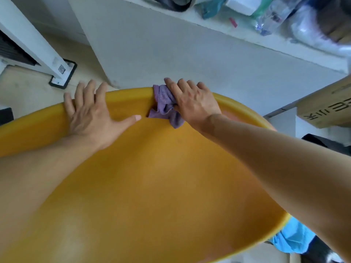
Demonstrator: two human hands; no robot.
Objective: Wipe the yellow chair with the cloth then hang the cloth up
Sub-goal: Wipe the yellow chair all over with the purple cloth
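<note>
Counts: 1 yellow chair (pixel 152 177); 1 purple cloth (pixel 164 105) at its far rim; 2 hands, left hand (pixel 91 118) and right hand (pixel 191 103); 1 cardboard box (pixel 326 109), right; 1 clear plastic bottle (pixel 273 16), far right.

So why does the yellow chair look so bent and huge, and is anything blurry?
Head view: the wide-angle lens bows the yellow chair and stretches both forearms near the frame edges; the clutter on the shelf at top right is smeared by blur; the left hand, right hand and purple cloth stay fairly sharp; light is soft, with a faint sheen low on the seat.
</note>
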